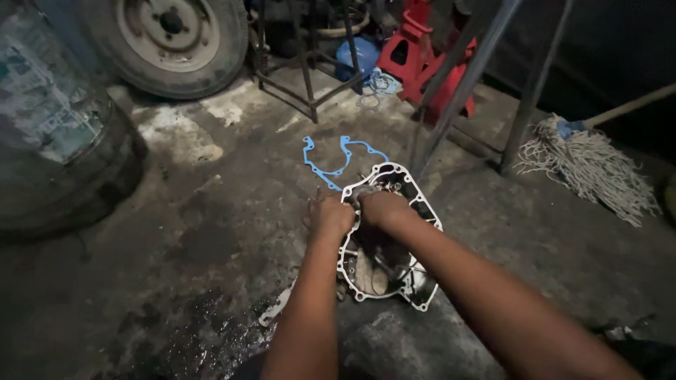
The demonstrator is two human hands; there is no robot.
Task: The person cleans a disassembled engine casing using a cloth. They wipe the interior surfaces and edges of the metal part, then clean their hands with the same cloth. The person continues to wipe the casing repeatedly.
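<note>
Engine cover (408, 281) gripped at its top by both clenched hands (355, 211), blue gasket (338, 162) beyond.

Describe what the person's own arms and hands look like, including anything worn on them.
Both arms are bare as far as the picture shows: no sleeves, gloves, watch or bands. The left hand and right hand are bare too, with no rings that can be made out in the dim light. Both forearms look lean and long, and enter from the bottom edge.
</note>
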